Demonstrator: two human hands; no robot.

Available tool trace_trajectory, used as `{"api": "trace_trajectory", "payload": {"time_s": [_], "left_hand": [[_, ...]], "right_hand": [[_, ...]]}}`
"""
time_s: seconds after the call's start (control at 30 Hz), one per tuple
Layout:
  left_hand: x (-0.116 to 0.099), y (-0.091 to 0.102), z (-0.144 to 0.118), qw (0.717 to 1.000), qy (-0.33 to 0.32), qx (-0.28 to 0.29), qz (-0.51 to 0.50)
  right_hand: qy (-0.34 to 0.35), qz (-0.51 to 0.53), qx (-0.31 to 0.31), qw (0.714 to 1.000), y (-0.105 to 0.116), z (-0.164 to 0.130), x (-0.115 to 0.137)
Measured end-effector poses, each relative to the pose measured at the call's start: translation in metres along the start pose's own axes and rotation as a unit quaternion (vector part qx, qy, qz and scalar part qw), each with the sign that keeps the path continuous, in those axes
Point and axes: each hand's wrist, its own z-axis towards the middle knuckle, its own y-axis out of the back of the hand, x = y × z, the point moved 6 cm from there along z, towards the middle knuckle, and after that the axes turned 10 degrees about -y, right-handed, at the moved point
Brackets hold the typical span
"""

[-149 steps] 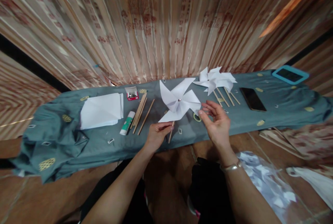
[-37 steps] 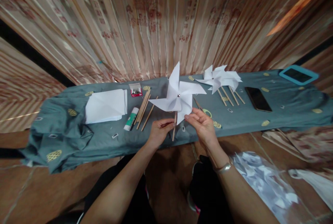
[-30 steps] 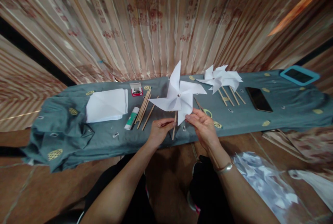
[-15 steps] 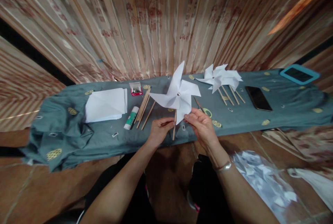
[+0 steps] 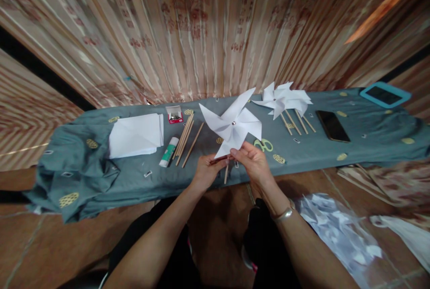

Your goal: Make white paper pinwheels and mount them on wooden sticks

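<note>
A white paper pinwheel (image 5: 247,123) with a shiny pin at its centre is held up over the near edge of the table. My left hand (image 5: 206,171) is closed around its wooden stick, whose lower end (image 5: 226,175) pokes out beneath. My right hand (image 5: 254,161) is closed too, thumb and fingers pinched at the base of the lower blade close to the stick. Just beyond the right hand lie green-handled scissors (image 5: 267,145), partly covered. Several loose wooden sticks (image 5: 186,139) and a glue stick (image 5: 169,152) lie to the left.
On the cloth-covered table (image 5: 322,154) are a stack of white paper (image 5: 136,134), a small red box of pins (image 5: 175,116), several other pinwheels (image 5: 285,100), a phone (image 5: 332,126) and a blue-framed device (image 5: 385,95). A plastic bag of white paper pieces (image 5: 337,226) sits on the floor.
The pinwheel's blades have turned to a new angle. My right hand has shifted slightly left, closer to the stick, while my left hand has kept hold of it.
</note>
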Motion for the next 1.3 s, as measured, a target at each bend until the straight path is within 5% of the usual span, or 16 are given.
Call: {"api": "trace_trajectory", "payload": {"time_s": [0.17, 0.33, 0.47, 1.3], "left_hand": [[-0.001, 0.006, 0.0, 1.0, 0.008, -0.02, 0.009], [0.005, 0.009, -0.001, 1.0, 0.025, -0.014, 0.012], [0.007, 0.008, -0.001, 1.0, 0.021, -0.015, 0.011], [0.003, 0.009, -0.002, 0.999, 0.012, -0.024, 0.03]], "right_hand": [[0.058, -0.091, -0.113, 0.988, 0.034, -0.004, 0.019], [0.138, -0.15, -0.24, 0.949, 0.076, -0.015, 0.04], [0.179, -0.223, -0.289, 0.914, 0.089, -0.02, 0.05], [0.112, -0.079, -0.207, 0.969, 0.069, -0.007, 0.029]]}}
